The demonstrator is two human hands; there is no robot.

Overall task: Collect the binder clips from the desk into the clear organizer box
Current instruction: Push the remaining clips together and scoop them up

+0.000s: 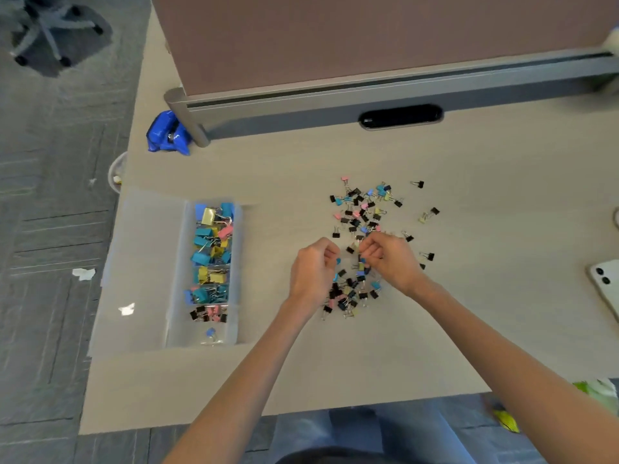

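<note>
Several small binder clips [360,212], black, pink, blue and yellow, lie scattered on the beige desk [335,363]. My left hand [313,267] hovers over the near part of the pile with curled fingers, a blue clip showing at its fingertips. My right hand [390,257] is beside it, fingers curled round a few small clips. The clear organizer box [204,272] stands at the left; its compartments hold larger blue, yellow and pink clips and, nearer me, small black and pink ones.
The box's clear lid [140,262] lies open to the left, at the desk edge. A blue bag [167,132] sits by the partition post. A phone [606,289] lies at the right edge. A chair base [47,31] stands on the floor.
</note>
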